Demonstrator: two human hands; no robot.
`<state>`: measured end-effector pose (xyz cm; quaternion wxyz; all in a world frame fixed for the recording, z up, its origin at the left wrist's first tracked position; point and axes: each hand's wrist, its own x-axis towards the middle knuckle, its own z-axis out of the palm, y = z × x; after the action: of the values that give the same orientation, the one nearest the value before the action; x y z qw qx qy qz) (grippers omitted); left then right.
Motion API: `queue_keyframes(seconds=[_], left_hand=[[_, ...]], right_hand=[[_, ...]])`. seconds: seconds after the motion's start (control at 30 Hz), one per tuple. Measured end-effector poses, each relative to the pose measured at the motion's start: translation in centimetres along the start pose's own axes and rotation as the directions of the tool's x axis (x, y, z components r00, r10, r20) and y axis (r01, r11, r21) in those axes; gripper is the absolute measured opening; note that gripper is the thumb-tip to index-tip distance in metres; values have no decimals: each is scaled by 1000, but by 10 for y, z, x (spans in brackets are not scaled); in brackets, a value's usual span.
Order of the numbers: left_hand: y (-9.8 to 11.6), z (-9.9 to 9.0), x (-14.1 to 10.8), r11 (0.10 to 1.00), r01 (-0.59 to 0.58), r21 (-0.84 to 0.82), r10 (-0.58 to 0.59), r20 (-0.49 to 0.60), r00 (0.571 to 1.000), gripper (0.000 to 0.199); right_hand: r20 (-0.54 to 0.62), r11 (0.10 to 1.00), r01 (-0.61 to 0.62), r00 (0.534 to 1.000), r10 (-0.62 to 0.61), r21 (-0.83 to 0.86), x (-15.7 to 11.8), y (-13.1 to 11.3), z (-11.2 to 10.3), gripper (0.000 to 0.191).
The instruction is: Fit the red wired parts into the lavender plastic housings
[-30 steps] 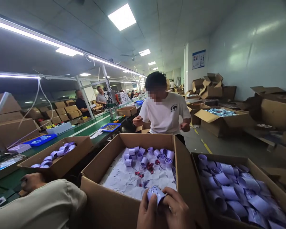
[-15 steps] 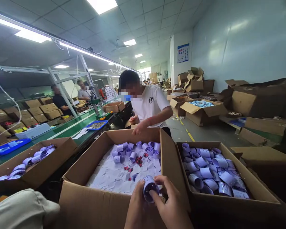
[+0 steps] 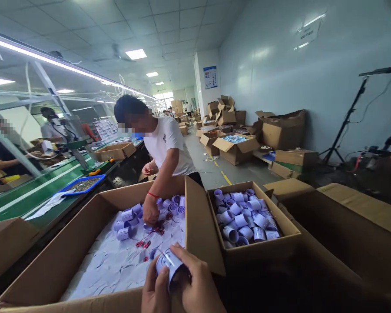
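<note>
Close in front of me, both hands grip a short light-purple plastic cylinder [image 3: 170, 264] with dark printing on its side. My left hand [image 3: 156, 287] is closed on its left side, thumb against the wall. My right hand [image 3: 197, 280] wraps its right side, fingers over the top; the thumb is hidden. The cylinder's dark open end tilts down toward me. Just beyond is a large cardboard box [image 3: 81, 226] lined with white sheets, holding more purple cylinders [image 3: 125, 233] and small red-and-black wired parts [image 3: 143, 244].
A second box [image 3: 259, 244] full of purple cylinders stands at right, beside an open carton [image 3: 345, 234]. Across the lined box, a co-worker [image 3: 166, 139] reaches a hand [image 3: 150, 211] among the cylinders. A blue tray [image 3: 94, 179] of small parts sits on the green bench at left.
My view has swung right. The cylinder has been turned in my hands, its printed side now showing more. The co-worker's hand has come down from above the box rim into the box.
</note>
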<state>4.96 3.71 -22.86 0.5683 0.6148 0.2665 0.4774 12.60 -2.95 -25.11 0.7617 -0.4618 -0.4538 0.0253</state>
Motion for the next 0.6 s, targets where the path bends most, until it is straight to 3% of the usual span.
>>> queue_keyframes(seconds=[0.13, 0.23, 0.3, 0.37, 0.43, 0.5, 0.57, 0.6], left_hand=[[6, -5, 1, 999, -6, 35, 4, 47, 999, 69], [6, 0, -3, 998, -22, 51, 13, 161, 987, 71], [2, 11, -8, 990, -111, 84, 87, 255, 963, 63], [-1, 24, -9, 972, -209, 111, 142, 434, 890, 58], [2, 36, -5, 944, -278, 178, 117, 607, 786, 61], [16, 44, 11, 884, -337, 325, 35, 672, 740, 67], [39, 43, 39, 746, -417, 519, -8, 634, 774, 61], [52, 38, 58, 632, -520, 574, 84, 617, 783, 48]], right_hand=[[-89, 992, 66, 994, -56, 106, -2, 1, -3, 41], [-181, 982, 112, 980, -83, 153, -3, 0, -11, 39], [-207, 971, 111, 976, -67, 211, -4, 9, -20, 39], [-146, 941, -4, 988, 57, 337, -2, 24, -31, 38], [-22, 826, -186, 972, 233, 532, 2, 41, -47, 40], [22, 654, -324, 905, 426, 683, 10, 54, -69, 48], [-53, 523, -370, 776, 628, 768, 18, 61, -95, 56], [-104, 468, -361, 692, 714, 807, 23, 64, -110, 54]])
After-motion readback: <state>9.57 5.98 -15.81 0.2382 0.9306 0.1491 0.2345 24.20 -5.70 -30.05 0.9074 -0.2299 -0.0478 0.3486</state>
